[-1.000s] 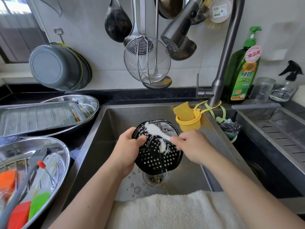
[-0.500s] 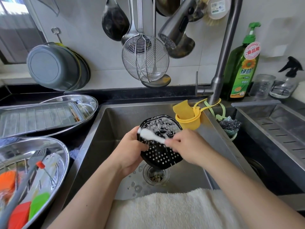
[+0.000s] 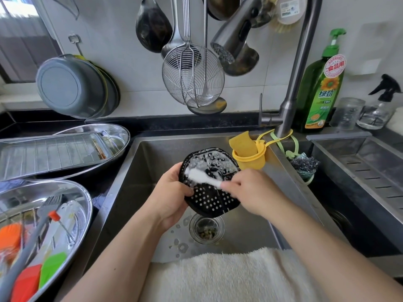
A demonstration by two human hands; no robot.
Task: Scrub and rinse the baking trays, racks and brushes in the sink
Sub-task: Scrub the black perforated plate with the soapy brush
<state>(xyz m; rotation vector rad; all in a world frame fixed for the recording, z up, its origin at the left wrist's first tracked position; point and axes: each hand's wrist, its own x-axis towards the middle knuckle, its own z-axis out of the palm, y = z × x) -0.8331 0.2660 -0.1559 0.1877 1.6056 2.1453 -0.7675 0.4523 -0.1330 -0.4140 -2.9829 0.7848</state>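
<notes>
- Head view looks down into a steel sink (image 3: 139, 192), with both forearms reaching in from 6 o'clock.
- The left hand (image 3: 170, 197) grips a black perforated tray (image 3: 209, 199) by its 9 o'clock edge, thumb curled over the front face, holding it tilted above the drain (image 3: 206, 229).
- The right hand (image 3: 255, 190) pinches the handle of a white brush (image 3: 202, 178); the brush head lies against the tray's upper half, toward 10 o'clock from that hand.
- White suds cover the top part of the tray; its lower part shows clean rows of holes.
- A yellow holder (image 3: 250, 158) with a sponge hangs just beside the tray at its 2 o'clock, strapped to the base of the tap (image 3: 301, 68).
- A green bottle of dish soap (image 3: 322, 83) stands on the surface at 2 o'clock from the sink, with a clear jar and a spray bottle (image 3: 381, 105) to its right.
- On the surface at 9 o'clock, an oval steel dish carries a wire rack on a flat tray (image 3: 50, 153).
- At 8 o'clock a second oval dish (image 3: 72, 192) holds orange, red and green silicone brushes (image 3: 52, 269) and a fork.
- A cream towel (image 3: 218, 277) lies over the sink's front edge at 6 o'clock.
- A wire skimmer (image 3: 193, 77) and ladles hang on the wall at 12 o'clock.
</notes>
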